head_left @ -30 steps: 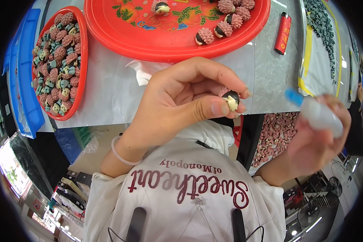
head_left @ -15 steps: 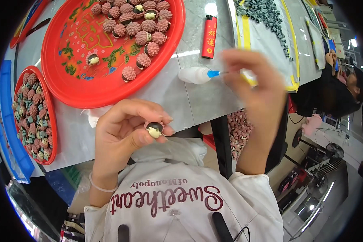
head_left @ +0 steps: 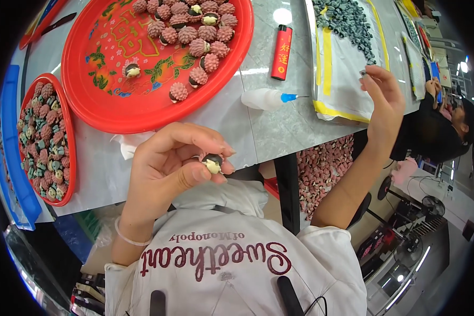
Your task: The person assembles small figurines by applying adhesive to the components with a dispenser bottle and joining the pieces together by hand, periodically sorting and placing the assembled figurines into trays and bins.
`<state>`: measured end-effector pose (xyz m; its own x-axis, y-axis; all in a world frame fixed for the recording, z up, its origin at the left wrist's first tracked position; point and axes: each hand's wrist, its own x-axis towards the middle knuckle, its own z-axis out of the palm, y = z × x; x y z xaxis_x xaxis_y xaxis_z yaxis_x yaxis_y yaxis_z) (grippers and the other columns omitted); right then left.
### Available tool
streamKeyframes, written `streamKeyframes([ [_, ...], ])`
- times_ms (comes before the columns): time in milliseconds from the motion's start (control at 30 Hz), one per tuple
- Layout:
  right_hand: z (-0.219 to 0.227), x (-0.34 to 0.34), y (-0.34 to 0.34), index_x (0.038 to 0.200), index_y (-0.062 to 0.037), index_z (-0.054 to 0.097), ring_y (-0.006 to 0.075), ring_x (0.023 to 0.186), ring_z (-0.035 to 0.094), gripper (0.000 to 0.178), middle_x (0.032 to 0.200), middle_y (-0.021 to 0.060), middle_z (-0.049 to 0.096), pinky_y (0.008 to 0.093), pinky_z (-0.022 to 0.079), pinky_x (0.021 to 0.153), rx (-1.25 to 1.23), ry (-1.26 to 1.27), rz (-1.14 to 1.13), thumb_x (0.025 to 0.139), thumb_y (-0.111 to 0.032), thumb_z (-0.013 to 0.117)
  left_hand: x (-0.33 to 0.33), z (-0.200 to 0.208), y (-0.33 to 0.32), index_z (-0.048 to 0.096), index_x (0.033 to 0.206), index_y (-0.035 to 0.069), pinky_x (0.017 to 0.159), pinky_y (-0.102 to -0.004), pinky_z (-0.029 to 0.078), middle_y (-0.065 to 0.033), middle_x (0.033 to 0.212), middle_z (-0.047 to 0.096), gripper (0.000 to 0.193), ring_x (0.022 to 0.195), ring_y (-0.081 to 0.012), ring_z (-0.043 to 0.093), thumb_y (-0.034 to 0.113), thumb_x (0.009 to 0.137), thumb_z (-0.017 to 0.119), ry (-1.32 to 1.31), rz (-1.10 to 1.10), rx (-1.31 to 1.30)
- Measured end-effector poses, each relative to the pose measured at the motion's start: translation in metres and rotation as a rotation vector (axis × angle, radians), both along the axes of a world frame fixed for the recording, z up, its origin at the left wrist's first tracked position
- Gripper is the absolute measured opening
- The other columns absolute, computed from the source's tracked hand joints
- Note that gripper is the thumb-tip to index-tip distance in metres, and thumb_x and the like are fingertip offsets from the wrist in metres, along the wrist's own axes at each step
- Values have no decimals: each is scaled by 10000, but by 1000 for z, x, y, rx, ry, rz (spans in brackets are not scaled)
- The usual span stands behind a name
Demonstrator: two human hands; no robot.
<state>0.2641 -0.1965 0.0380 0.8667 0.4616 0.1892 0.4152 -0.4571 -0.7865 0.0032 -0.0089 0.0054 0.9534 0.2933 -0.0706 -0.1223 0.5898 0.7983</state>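
My left hand is closed in a pinch around a small pink bumpy figurine with a dark and cream front, held over the near table edge. Farther right, my right hand is raised beside the white tray edged with yellow tape. Its thumb and forefinger pinch a tiny dark grey piece. Many similar dark grey-green pieces lie spread on that tray. Between my hands, a white squeeze bottle with a blue needle tip lies on its side on the table.
A large red round tray carries several pink figurines. A smaller red tray at left is heaped with pink and green pieces, near a blue tray. A red lighter lies beyond the bottle. Another person sits at far right.
My right hand has gone right and away from the bottle to the tray of dark pieces and now pinches one. The bottle lies released. My left hand keeps its figurine.
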Motion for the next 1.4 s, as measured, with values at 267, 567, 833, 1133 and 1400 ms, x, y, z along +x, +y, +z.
streamKeyframes([
  [267,1,-67,13,978,84,508,130,692,515,271,932,153,538,195,407,556,570,646,349,790,-107,547,2,-2,-5,473,959,-46,697,-268,492,-155,946,520,242,827,-204,574,81,780,576,-56,86,-35],
  [567,-1,-109,36,912,68,493,135,588,542,220,871,208,538,190,449,491,713,933,539,771,-83,570,9,7,-15,459,916,33,551,-186,477,-103,888,491,370,723,-165,576,304,736,636,16,115,-53],
  [833,4,-128,47,892,7,493,74,544,440,260,895,155,459,131,396,443,560,1008,510,746,-155,634,5,5,-18,459,928,26,578,-202,491,-117,916,495,373,732,-170,580,291,736,638,-7,109,-69],
  [1133,-10,-132,54,886,3,477,168,620,530,278,813,183,519,213,456,541,571,224,787,724,-145,648,4,3,-20,469,922,14,555,-200,483,-111,875,512,383,709,-140,549,269,712,665,-1,170,-6],
  [1400,1,-144,55,850,11,485,197,658,554,219,812,208,551,233,461,580,436,77,701,737,-112,626,4,7,-21,494,893,4,531,-184,451,-72,794,506,369,648,-93,529,268,708,673,15,175,39],
])
